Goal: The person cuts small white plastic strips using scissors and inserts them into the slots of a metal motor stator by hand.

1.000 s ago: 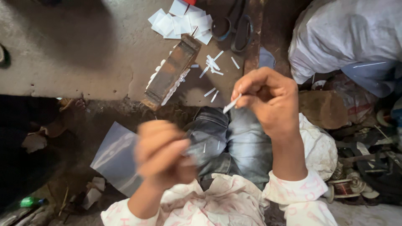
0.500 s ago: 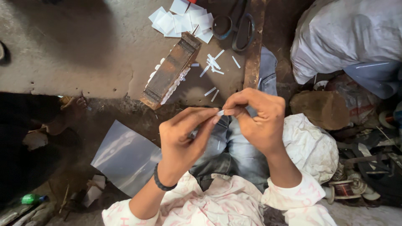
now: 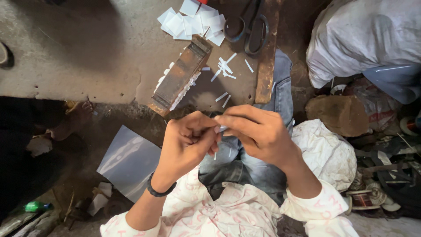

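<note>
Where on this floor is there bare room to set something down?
The concrete slab is bare left of the wooden block. It is crowded around the white paper squares, scissors and white strips; sacks and clutter fill the right.

Both hands hide most of the small white strip (image 3: 221, 129); scissors (image 3: 250, 26) run off the top edge.

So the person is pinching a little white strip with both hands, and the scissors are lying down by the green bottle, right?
Not quite. Both hands, left and right, do pinch the little white strip, but the scissors lie at the top, beside the pile of white paper squares. The green bottle is at bottom left. The head view shows it.
</note>
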